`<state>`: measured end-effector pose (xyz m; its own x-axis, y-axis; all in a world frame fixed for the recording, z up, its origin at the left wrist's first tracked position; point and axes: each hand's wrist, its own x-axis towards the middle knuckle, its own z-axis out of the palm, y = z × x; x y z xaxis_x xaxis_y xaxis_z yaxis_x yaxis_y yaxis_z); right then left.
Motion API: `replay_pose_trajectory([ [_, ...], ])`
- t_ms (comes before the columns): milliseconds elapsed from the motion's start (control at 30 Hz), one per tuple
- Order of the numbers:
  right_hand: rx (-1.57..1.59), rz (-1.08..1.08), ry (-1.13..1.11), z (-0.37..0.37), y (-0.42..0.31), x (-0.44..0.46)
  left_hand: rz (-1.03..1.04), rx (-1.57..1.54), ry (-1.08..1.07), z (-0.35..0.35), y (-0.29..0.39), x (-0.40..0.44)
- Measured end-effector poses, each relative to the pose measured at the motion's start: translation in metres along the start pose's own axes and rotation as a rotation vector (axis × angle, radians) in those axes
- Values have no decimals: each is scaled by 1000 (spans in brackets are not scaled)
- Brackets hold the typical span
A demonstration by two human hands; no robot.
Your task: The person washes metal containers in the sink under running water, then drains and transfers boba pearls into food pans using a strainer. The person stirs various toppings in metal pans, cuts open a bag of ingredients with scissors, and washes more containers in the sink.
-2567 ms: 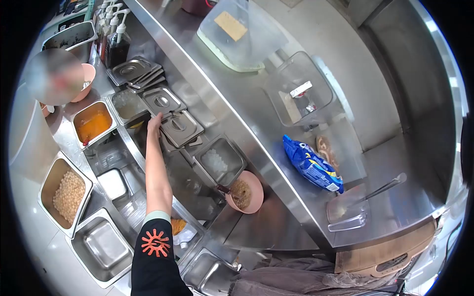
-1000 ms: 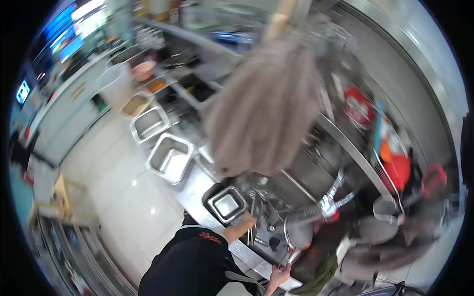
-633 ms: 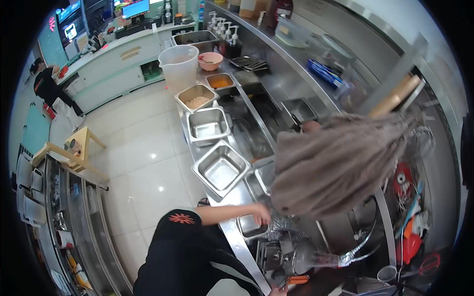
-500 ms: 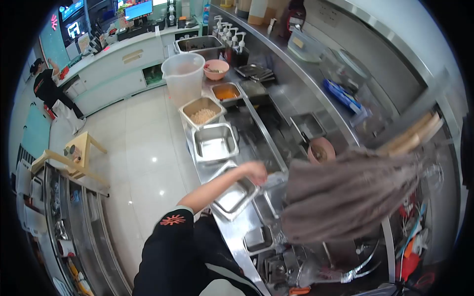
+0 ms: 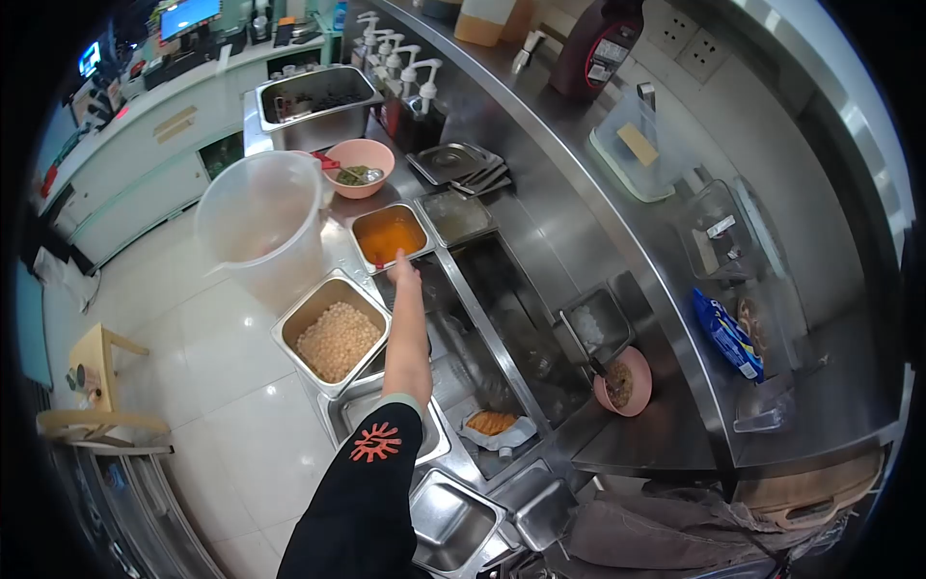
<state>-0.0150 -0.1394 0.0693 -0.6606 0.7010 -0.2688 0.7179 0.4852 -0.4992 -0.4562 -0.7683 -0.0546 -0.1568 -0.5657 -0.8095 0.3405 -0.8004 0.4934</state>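
My left hand reaches up from the bottom, at the near rim of a steel pan of orange liquid. Its fingers are together at that rim, beside a small red piece; what they pinch is too small to tell. Nearest below the pan is a deep steel pan of pale round balls, left of my forearm. A pink bowl with green contents and a red-handled ladle stands above the pan. Beside it is a steel pan with cloudy contents. My right hand is out of view.
A large translucent bucket stands at the left. Steel lids and pump bottles are beyond. Steel pans are low in view. A second pink bowl, a blue packet and a hanging brown cloth are at the right.
The view has swung back along the counter, and the hanging cloth is now low at the right. My left hand has moved from above the empty steel pans to the orange pan's rim.
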Motion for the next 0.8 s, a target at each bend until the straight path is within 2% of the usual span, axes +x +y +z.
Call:
replay_pose_trajectory([
  [67,-17,22,3,-1,-5,-2,-1,-135,110,12,3,-1],
  [167,-27,34,4,-2,-8,-3,138,-382,65,18,6,-22],
  [233,-21,38,3,-2,-8,-2,81,-317,211,28,20,-48],
  [300,-11,40,-6,-5,-3,-5,33,-327,251,31,27,-60],
  [400,10,43,-28,-9,11,-9,101,-431,170,26,28,-86],
  [500,51,39,-43,-16,34,-16,150,-210,32,12,26,-105],
  [633,120,31,-68,-35,86,-27,161,-214,-190,-17,36,-160],
  [700,170,4,-79,-48,123,-30,227,-50,-378,-44,44,-187],
  [800,156,-94,-73,-74,155,-33,189,70,-603,-89,62,-242],
])
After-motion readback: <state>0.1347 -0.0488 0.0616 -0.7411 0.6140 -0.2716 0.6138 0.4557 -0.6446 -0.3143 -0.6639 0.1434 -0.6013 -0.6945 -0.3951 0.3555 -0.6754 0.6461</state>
